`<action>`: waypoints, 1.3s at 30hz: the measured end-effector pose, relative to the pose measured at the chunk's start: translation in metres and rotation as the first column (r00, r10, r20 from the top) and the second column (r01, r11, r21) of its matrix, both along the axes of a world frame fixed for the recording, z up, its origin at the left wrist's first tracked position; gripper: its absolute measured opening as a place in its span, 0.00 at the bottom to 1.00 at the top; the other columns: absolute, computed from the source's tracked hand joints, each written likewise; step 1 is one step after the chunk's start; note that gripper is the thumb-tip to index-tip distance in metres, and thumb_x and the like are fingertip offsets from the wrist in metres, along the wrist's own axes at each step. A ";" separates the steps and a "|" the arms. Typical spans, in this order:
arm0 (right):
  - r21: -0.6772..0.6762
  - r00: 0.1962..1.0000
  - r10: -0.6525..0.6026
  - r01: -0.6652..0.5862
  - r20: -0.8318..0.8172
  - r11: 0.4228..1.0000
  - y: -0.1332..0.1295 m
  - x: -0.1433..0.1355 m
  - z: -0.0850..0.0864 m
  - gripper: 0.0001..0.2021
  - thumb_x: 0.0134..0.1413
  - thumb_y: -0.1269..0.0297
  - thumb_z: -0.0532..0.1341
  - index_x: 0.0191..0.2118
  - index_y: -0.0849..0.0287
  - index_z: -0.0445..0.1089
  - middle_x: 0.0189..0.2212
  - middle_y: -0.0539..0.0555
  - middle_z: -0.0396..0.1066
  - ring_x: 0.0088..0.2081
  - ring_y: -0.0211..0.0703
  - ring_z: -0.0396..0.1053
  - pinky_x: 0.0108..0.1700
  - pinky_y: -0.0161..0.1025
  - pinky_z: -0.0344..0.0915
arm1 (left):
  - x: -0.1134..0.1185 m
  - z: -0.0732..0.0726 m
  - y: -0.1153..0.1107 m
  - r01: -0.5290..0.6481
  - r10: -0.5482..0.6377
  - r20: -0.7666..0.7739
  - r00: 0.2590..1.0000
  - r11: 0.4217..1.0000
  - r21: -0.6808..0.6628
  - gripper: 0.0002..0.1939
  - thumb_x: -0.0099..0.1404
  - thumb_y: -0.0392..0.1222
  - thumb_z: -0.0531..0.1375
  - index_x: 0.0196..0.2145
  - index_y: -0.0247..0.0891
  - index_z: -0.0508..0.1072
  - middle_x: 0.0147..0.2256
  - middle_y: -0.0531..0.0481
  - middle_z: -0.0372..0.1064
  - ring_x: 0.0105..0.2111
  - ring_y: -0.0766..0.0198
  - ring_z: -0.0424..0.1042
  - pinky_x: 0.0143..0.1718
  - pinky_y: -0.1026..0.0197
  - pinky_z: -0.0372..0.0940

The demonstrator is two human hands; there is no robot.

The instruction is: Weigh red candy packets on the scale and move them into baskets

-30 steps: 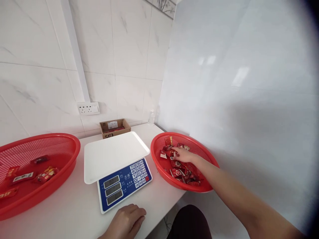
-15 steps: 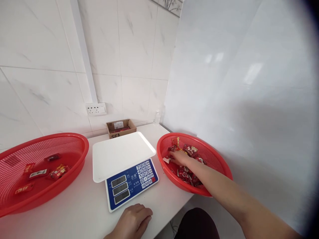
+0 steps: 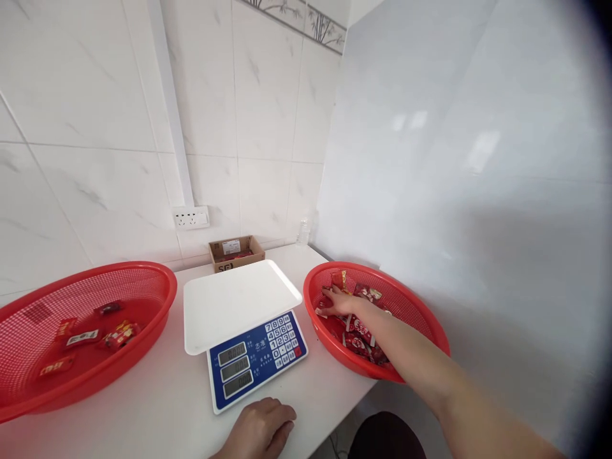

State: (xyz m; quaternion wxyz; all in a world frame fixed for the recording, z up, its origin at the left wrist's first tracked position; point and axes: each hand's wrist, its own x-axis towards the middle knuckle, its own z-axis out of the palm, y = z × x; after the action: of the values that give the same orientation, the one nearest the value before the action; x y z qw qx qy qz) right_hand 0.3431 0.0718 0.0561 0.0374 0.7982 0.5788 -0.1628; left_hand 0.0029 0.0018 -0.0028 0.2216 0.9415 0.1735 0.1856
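While I watch through the head camera, the right hand [image 3: 338, 302] is down inside the round red plastic mesh basket [image 3: 340, 354] on the right, its fingers among the shiny red wrapped packets [image 3: 356, 343]; I cannot tell whether they grip one. More packets lie under the forearm, nearer the basket's front wall. My left hand [image 3: 265, 424], loosely curled, rests on the white bench [image 3: 157, 414], just in front of the blue-and-white electronic scale [image 3: 261, 357], well apart from those packets.
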 end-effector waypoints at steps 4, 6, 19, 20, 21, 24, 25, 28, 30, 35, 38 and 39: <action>-0.028 0.997 -0.069 0.069 0.033 0.997 0.010 -0.012 -0.010 0.48 0.33 0.42 0.63 0.62 0.53 0.46 0.64 0.63 0.28 0.58 0.68 0.48 0.52 0.57 0.52 | 0.000 -0.005 0.001 -0.010 0.010 0.035 0.999 1.000 -0.015 0.10 0.62 0.36 0.50 0.37 0.42 0.70 0.30 0.51 0.72 0.31 0.63 0.72 0.30 0.67 0.64; -0.007 0.997 -0.070 0.070 0.039 0.998 0.013 -0.012 -0.010 0.45 0.36 0.44 0.62 0.61 0.55 0.48 0.64 0.63 0.27 0.56 0.66 0.53 0.52 0.55 0.54 | 0.000 -0.008 0.001 -0.014 0.015 0.035 0.999 1.000 -0.018 0.10 0.62 0.36 0.50 0.37 0.42 0.70 0.30 0.51 0.72 0.30 0.63 0.72 0.30 0.68 0.64; 0.057 0.999 -0.025 0.023 0.034 0.998 0.019 0.000 -0.016 0.40 0.36 0.42 0.61 0.56 0.59 0.57 0.57 0.64 0.52 0.50 0.59 0.62 0.47 0.49 0.59 | 0.002 -0.017 0.003 -0.023 0.022 0.061 0.998 1.000 0.002 0.10 0.60 0.35 0.50 0.35 0.41 0.70 0.30 0.50 0.72 0.29 0.63 0.72 0.29 0.68 0.64; 0.058 0.999 -0.036 0.034 0.037 0.998 0.021 0.001 -0.016 0.42 0.35 0.42 0.62 0.57 0.59 0.55 0.57 0.64 0.51 0.51 0.60 0.61 0.47 0.49 0.59 | 0.001 -0.016 0.003 -0.025 0.025 0.054 0.998 1.000 -0.001 0.09 0.60 0.35 0.50 0.35 0.41 0.70 0.30 0.50 0.72 0.29 0.63 0.72 0.29 0.68 0.64; 0.058 0.998 -0.048 0.046 0.040 0.997 0.022 0.002 -0.017 0.44 0.34 0.43 0.63 0.58 0.59 0.53 0.58 0.65 0.49 0.51 0.60 0.61 0.47 0.49 0.59 | 0.001 -0.015 0.003 -0.027 0.027 0.046 0.999 1.000 -0.005 0.09 0.60 0.35 0.50 0.35 0.41 0.70 0.30 0.51 0.72 0.29 0.63 0.72 0.29 0.68 0.64; 0.045 0.995 -0.082 0.080 0.054 0.996 0.022 0.005 -0.018 0.48 0.31 0.43 0.64 0.60 0.58 0.49 0.60 0.66 0.45 0.51 0.62 0.60 0.47 0.49 0.59 | 0.001 -0.012 0.002 -0.025 0.025 0.022 0.999 0.999 -0.023 0.09 0.60 0.35 0.51 0.35 0.41 0.70 0.31 0.51 0.73 0.30 0.63 0.72 0.29 0.68 0.64; 0.038 0.994 -0.089 0.087 0.058 0.996 0.022 0.006 -0.019 0.46 0.31 0.43 0.64 0.59 0.57 0.52 0.59 0.65 0.46 0.50 0.61 0.62 0.46 0.49 0.60 | 0.000 -0.010 0.002 -0.022 0.023 0.017 1.000 0.999 -0.031 0.09 0.60 0.34 0.52 0.36 0.42 0.70 0.31 0.51 0.73 0.30 0.63 0.72 0.29 0.69 0.64; 0.035 0.993 -0.092 0.089 0.070 0.995 0.019 0.007 -0.020 0.39 0.32 0.41 0.63 0.53 0.55 0.62 0.55 0.62 0.54 0.46 0.59 0.65 0.44 0.47 0.61 | 0.000 -0.007 0.001 -0.021 0.021 0.000 1.000 0.999 -0.045 0.10 0.60 0.34 0.52 0.37 0.41 0.71 0.32 0.50 0.73 0.31 0.63 0.72 0.30 0.69 0.64; 0.055 0.993 -0.088 0.083 0.077 0.995 0.017 0.007 -0.020 0.35 0.32 0.42 0.63 0.49 0.55 0.66 0.54 0.61 0.56 0.45 0.57 0.66 0.44 0.46 0.61 | 0.000 -0.004 0.000 -0.028 0.027 -0.015 1.000 0.999 -0.047 0.11 0.60 0.33 0.52 0.37 0.41 0.71 0.32 0.50 0.73 0.32 0.62 0.72 0.31 0.68 0.64; 0.117 0.998 -0.058 0.054 0.038 0.992 0.013 0.001 -0.013 0.24 0.31 0.53 0.67 0.39 0.59 0.71 0.43 0.58 0.68 0.39 0.51 0.70 0.40 0.39 0.63 | -0.001 0.001 -0.002 -0.047 0.046 -0.030 0.999 0.997 -0.061 0.11 0.59 0.33 0.52 0.37 0.41 0.71 0.33 0.51 0.73 0.33 0.62 0.72 0.33 0.67 0.65; 0.156 0.999 -0.038 0.040 -0.017 0.987 0.007 -0.002 -0.003 0.14 0.29 0.60 0.69 0.28 0.59 0.71 0.29 0.54 0.73 0.34 0.49 0.71 0.36 0.37 0.63 | -0.002 0.002 -0.003 -0.049 0.047 -0.031 0.998 0.996 -0.069 0.12 0.59 0.33 0.52 0.37 0.41 0.71 0.33 0.50 0.73 0.33 0.62 0.72 0.33 0.67 0.65; 0.176 0.999 -0.032 0.038 -0.038 0.984 0.005 -0.003 0.001 0.12 0.28 0.61 0.69 0.25 0.59 0.70 0.26 0.54 0.73 0.33 0.49 0.71 0.34 0.37 0.63 | -0.002 0.002 -0.003 -0.048 0.046 -0.029 0.999 0.996 -0.070 0.12 0.59 0.33 0.52 0.37 0.41 0.72 0.33 0.50 0.73 0.33 0.62 0.72 0.33 0.67 0.64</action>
State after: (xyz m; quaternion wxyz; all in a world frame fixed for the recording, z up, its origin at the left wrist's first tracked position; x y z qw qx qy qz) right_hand 0.3404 0.0770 0.0576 -0.0463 0.8056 0.5772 -0.1254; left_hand 0.0007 -0.0011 -0.0010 0.2478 0.9312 0.2052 0.1715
